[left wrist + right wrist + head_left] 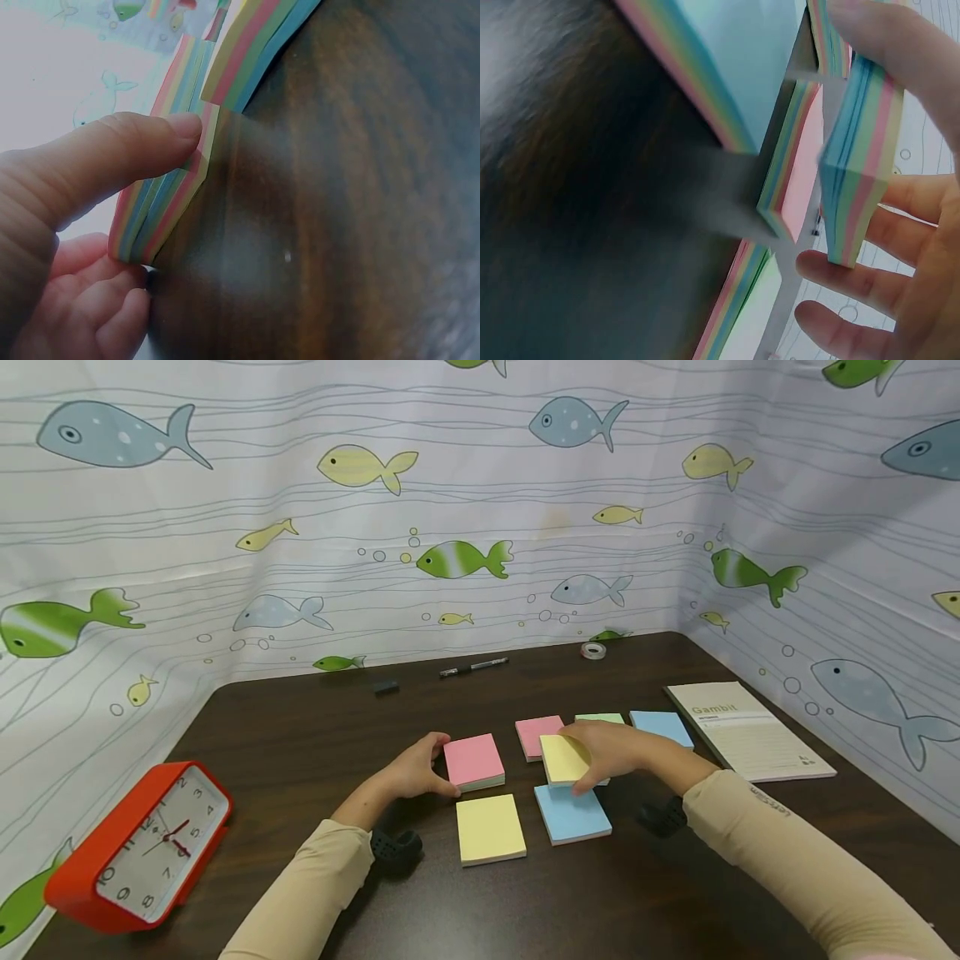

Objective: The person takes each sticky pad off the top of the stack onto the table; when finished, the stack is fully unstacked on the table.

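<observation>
1. The dark counter (300,752) carries everything; my two sleeves reach in from the near edge.
2. A red clock (142,847) lies tilted at the near left corner.
3. A notebook (746,731) lies at the far right.
4. My right hand (618,756) grips a yellow-topped pad (562,758), thumb on one edge and fingers on the other, lifted just above the blue pad (573,814).
5. My left hand (416,770) pinches the left edge of the pink-topped pad (474,761), which lies flat at the centre.
6. Another yellow pad (490,828) lies nearest me, just left of the blue one.
7. A pen (472,667) lies along the far edge.
</observation>
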Available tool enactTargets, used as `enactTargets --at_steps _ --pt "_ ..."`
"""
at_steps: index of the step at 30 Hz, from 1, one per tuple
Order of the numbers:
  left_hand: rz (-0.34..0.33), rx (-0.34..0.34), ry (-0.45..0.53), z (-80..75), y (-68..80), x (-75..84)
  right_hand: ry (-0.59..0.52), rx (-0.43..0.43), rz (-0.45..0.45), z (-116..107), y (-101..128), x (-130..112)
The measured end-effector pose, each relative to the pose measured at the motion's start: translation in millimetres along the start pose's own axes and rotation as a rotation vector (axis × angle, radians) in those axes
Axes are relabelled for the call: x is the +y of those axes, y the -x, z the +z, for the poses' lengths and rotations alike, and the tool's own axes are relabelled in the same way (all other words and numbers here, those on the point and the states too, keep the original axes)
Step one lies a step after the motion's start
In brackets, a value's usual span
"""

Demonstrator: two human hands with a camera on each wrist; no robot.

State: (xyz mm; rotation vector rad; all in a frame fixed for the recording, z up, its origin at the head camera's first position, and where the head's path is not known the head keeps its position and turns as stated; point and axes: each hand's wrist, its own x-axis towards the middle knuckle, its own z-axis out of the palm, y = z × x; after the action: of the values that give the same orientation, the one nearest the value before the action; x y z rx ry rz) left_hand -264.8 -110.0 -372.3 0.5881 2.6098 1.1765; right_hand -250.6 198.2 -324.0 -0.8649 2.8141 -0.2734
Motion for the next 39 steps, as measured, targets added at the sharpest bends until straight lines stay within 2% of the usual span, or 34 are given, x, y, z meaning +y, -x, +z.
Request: enactTargets --at_steps 7,19,27,39 --pt "0.009 0.001 -0.014 0.0 -0.6 1.2 -0.011 0.023 0.005 -1.9 13.9 10.4" --pt "-0.002 0.002 -0.012 0.5 1.2 -4.0 -0.011 -0.005 0.048 2.6 32.6 25.0" --pt "0.006 0.002 -0.01 0.8 -0.6 -1.3 -0.013 0.009 0.044 6.7 48.2 35.0" --pt "0.001 -0.007 -0.011 0.9 -1.7 -1.0 -0.018 -0.018 0.064 11.1 64.4 41.4"
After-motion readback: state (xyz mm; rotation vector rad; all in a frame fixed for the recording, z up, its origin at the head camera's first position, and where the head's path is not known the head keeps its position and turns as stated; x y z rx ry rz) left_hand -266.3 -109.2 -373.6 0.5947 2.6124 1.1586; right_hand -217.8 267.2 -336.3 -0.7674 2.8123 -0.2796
